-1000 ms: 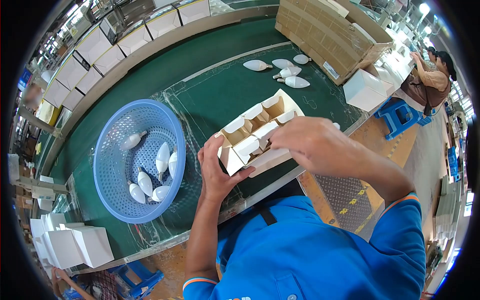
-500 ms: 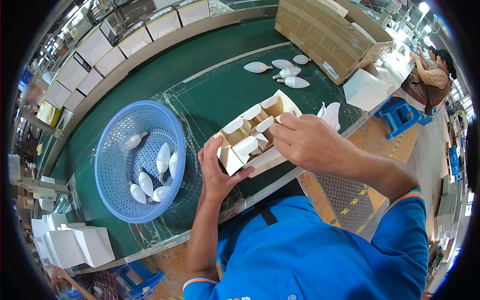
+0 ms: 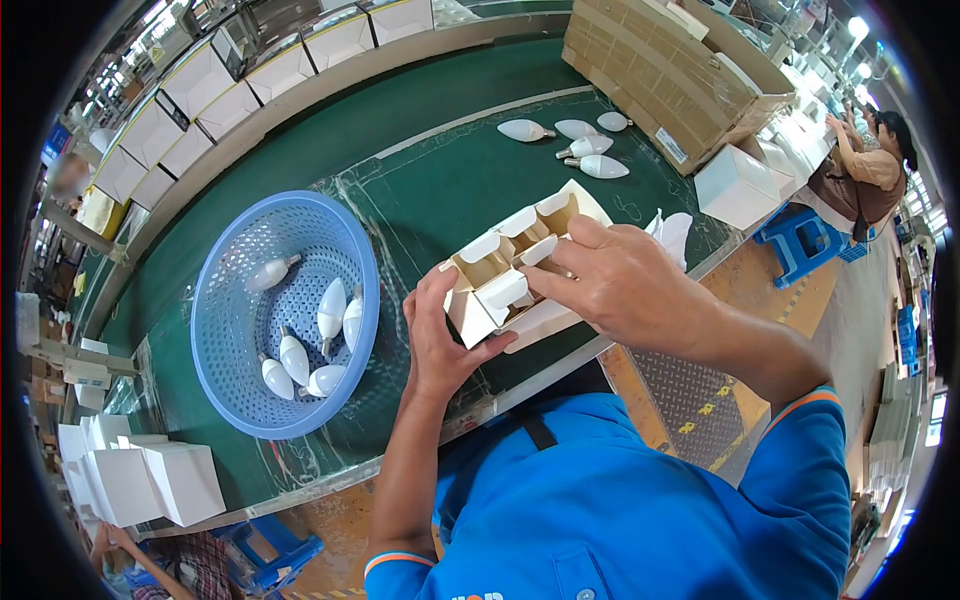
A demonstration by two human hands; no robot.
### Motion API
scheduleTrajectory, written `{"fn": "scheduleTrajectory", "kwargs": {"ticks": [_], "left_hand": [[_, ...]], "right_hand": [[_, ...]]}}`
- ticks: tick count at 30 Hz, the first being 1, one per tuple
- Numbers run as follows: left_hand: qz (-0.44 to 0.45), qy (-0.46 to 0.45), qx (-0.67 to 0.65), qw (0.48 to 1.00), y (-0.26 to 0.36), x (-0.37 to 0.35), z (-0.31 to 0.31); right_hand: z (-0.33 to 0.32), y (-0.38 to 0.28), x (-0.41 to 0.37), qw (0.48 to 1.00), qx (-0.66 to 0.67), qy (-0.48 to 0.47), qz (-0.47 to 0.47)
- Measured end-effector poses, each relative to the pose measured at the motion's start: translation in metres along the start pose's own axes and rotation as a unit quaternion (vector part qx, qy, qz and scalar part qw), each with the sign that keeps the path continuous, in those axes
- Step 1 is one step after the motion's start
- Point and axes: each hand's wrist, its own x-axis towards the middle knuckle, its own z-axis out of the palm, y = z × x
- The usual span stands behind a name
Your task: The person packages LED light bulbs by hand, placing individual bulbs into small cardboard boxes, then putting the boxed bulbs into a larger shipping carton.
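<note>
A small white carton (image 3: 545, 325) with a folded cardboard divider (image 3: 492, 262) inside is tilted above the green work surface, its top open. My left hand (image 3: 440, 330) grips the carton's left end, thumb at the near side and fingers at the far side. Over the right half, my right hand (image 3: 630, 275) has its thumb and index finger on the divider's flaps, the fingertips partly inside the compartments. No bulb shows in the visible compartments. A blue perforated basket (image 3: 372, 290) to the left holds several white candle-shaped bulbs (image 3: 331, 310).
Several loose candle bulbs (image 3: 597, 166) lie beyond the carton, beside a large brown cardboard box (image 3: 670, 80). Crumpled white paper (image 3: 672, 238) sits at the right. White boxes (image 3: 183, 482) stand at the near left, another white box (image 3: 737, 187) at the right. Other people sit at both sides.
My right index finger has reached left and down to a nearer flap, and the thumb has lifted apart from it. My left hand keeps its hold on the carton. The view shifts slightly.
</note>
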Motion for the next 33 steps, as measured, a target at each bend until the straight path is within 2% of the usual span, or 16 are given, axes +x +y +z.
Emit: {"fn": "scheduleTrajectory", "kwargs": {"ticks": [6,16,18,24,33], "left_hand": [[-0.012,0.001,-0.016,1.000,-0.001,-0.001,0.001],[-0.020,-0.001,-0.014,1.000,0.002,0.001,0.000],[-0.046,0.004,-0.039,0.998,0.003,0.001,0.000],[-0.037,0.006,-0.038,0.999,0.003,0.002,0.000],[-0.042,0.001,-0.030,0.999,0.004,0.002,-0.001]], "right_hand": [[0.008,-0.003,0.004,1.000,-0.026,-0.004,0.006],[0.004,-0.003,-0.002,1.000,0.020,0.024,0.000],[0.003,-0.005,-0.003,0.999,0.027,0.024,0.002],[0.006,-0.016,0.002,0.995,0.083,0.035,-0.051],[0.002,-0.014,0.009,0.998,-0.031,0.020,-0.048]]}}
